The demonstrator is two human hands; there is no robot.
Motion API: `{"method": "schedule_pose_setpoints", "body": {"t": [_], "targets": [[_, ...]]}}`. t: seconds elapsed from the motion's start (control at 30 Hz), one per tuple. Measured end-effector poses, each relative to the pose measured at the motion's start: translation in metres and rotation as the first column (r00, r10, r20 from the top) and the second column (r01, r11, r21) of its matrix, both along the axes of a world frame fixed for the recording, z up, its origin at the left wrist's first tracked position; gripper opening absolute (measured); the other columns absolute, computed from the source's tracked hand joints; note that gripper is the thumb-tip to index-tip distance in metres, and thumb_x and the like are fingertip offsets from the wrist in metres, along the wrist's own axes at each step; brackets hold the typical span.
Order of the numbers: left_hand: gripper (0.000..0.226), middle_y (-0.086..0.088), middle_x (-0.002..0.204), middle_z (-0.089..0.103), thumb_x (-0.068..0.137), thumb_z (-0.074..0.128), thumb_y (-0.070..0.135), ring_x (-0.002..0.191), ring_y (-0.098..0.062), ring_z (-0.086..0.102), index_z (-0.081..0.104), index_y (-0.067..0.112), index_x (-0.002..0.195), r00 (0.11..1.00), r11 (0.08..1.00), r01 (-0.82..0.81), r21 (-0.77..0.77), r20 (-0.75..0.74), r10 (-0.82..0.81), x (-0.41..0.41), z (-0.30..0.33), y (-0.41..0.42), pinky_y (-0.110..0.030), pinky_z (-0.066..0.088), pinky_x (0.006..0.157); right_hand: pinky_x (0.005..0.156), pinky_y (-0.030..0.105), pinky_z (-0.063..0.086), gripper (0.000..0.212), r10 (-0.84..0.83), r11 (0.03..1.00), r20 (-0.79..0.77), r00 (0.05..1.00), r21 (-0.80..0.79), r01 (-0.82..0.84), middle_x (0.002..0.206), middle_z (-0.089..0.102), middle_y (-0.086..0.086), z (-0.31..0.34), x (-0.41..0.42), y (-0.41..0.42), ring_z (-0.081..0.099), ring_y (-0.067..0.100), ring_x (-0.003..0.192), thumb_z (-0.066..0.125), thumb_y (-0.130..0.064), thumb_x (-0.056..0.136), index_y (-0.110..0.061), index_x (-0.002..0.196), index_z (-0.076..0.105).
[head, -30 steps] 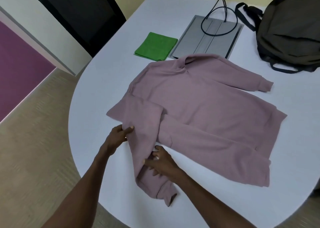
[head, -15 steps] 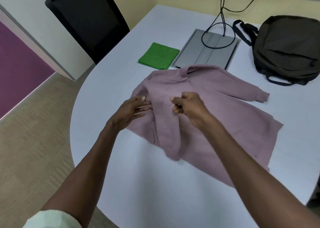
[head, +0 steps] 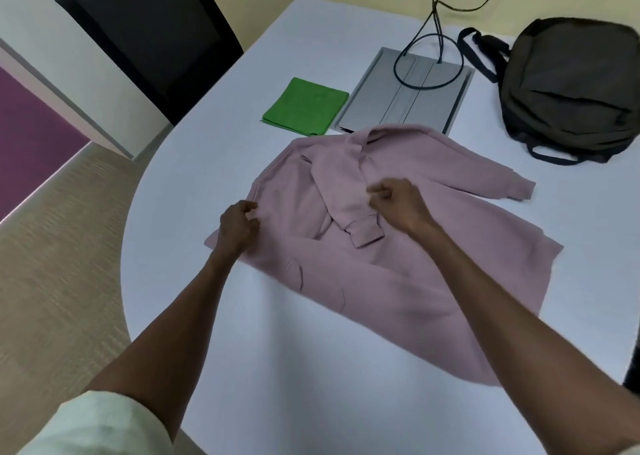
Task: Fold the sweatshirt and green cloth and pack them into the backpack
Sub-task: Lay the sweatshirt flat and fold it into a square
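The mauve sweatshirt (head: pixel 408 257) lies spread on the white table (head: pixel 277 368), collar toward the far side. Its left sleeve is folded across the chest, cuff (head: pixel 363 234) pointing toward me. The other sleeve stretches out to the right. My left hand (head: pixel 239 227) rests at the garment's left edge, fingers curled onto the fabric. My right hand (head: pixel 398 203) hovers just right of the folded sleeve with fingers curled and no fabric visibly between them. The folded green cloth (head: pixel 306 106) lies beyond the collar. The dark backpack (head: pixel 571 87) sits at the far right.
A grey flat panel (head: pixel 405 98) with a looped black cable (head: pixel 429 59) lies between the green cloth and the backpack. A black chair (head: pixel 149 32) stands off the table's far left edge. The table's curved rim runs along my left.
The left sleeve, held up by both hands half a second ago, now lies flat across the chest. My left hand has dropped back to the garment's left edge and my right hand has moved right.
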State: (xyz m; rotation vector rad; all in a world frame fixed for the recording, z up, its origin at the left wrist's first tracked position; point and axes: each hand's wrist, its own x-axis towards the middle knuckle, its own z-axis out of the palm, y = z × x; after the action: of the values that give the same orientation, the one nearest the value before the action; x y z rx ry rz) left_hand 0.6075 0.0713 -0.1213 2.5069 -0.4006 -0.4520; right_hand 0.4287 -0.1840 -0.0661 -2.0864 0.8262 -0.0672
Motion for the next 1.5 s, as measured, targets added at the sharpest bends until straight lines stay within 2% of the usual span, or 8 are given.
{"method": "schedule_pose_setpoints", "body": {"t": [0.2,0.47,0.73,0.87,1.0,1.13,1.27,1.5], "targets": [[0.073,-0.022,0.144,0.048,0.094,0.059,0.044,0.131,-0.046,0.044,0.029,0.006,0.149,0.985,0.939,0.133,0.317,-0.144,-0.091,0.039,-0.026,-0.015,-0.054,0.036,0.108,0.085,0.036,0.052,0.022,0.204,0.978,-0.261,0.944,0.006,-0.209,0.104,0.073,0.011,-0.067,-0.061,0.039,0.067,0.03,0.099,0.057,-0.022,0.092,-0.008,0.1,0.073],[0.067,-0.019,0.125,0.061,0.088,0.057,0.063,0.116,-0.041,0.053,0.053,0.006,0.123,0.991,0.884,0.125,0.45,-0.098,-0.09,0.073,-0.043,-0.013,-0.049,0.042,0.095,0.082,0.033,0.042,0.034,0.164,0.978,-0.205,0.965,0.161,-0.132,0.113,0.065,0.014,-0.099,-0.008,0.064,0.058,0.031,0.108,0.044,-0.032,0.103,-0.003,0.108,0.06],[0.03,0.002,0.097,0.069,0.094,0.062,0.045,0.086,-0.016,0.063,0.068,0.016,0.099,0.966,0.975,0.157,-0.155,-0.179,-0.184,0.084,-0.012,0.001,-0.035,0.048,0.075,0.062,0.025,0.035,0.031,0.091,0.96,-0.179,0.98,0.279,-0.038,0.089,0.063,0.006,-0.104,0.03,0.063,0.057,0.018,0.084,0.066,-0.029,0.093,0.001,0.095,0.069],[0.024,0.003,0.095,0.068,0.094,0.063,0.038,0.088,-0.015,0.06,0.069,0.015,0.101,0.995,0.955,0.094,-0.281,0.013,-0.095,0.083,-0.019,-0.009,-0.029,0.045,0.076,0.068,0.028,0.037,0.019,-0.091,0.993,0.015,0.996,0.079,0.09,0.094,0.067,0.006,-0.104,0.031,0.066,0.058,0.022,0.09,0.063,-0.029,0.095,-0.011,0.094,0.066],[0.039,-0.014,0.114,0.067,0.096,0.056,0.04,0.107,-0.035,0.06,0.063,0.01,0.121,0.99,0.991,0.127,-0.041,0.069,-0.124,0.076,-0.056,-0.014,-0.037,0.044,0.086,0.077,0.042,0.046,0.027,0.061,0.918,-0.11,0.992,-0.385,-0.1,0.101,0.066,0.013,-0.129,0.025,0.076,0.06,0.035,0.099,0.06,-0.037,0.095,-0.011,0.103,0.061],[0.082,-0.016,0.127,0.062,0.084,0.048,0.076,0.117,-0.038,0.059,0.051,0.01,0.133,0.989,0.968,0.108,0.225,0.075,-0.128,0.075,-0.07,0.015,-0.05,0.05,0.093,0.08,0.042,0.049,0.042,0.164,0.913,-0.178,0.97,-0.346,-0.218,0.11,0.067,0.012,-0.132,0.011,0.064,0.06,0.033,0.103,0.063,-0.045,0.091,-0.012,0.115,0.055],[0.074,-0.02,0.117,0.067,0.083,0.059,0.07,0.112,-0.041,0.06,0.055,0.01,0.125,0.991,0.953,0.104,0.285,0.054,-0.125,0.081,-0.07,0.042,-0.047,0.048,0.086,0.073,0.041,0.045,0.04,0.105,0.812,-0.253,0.962,-0.536,-0.23,0.1,0.066,0.01,-0.144,-0.023,0.062,0.061,0.033,0.093,0.069,-0.046,0.085,-0.015,0.108,0.059],[0.046,-0.023,0.116,0.059,0.096,0.051,0.04,0.107,-0.044,0.054,0.057,0.002,0.121,0.883,0.995,-0.022,-0.096,0.465,0.065,0.007,-0.06,0.013,-0.051,0.043,0.092,0.095,0.043,0.042,0.03,0.216,0.713,0.127,0.968,-0.698,-0.068,0.122,0.063,0.012,-0.131,-0.062,0.098,0.057,0.031,0.111,0.052,-0.028,0.097,-0.01,0.119,0.064]]}}
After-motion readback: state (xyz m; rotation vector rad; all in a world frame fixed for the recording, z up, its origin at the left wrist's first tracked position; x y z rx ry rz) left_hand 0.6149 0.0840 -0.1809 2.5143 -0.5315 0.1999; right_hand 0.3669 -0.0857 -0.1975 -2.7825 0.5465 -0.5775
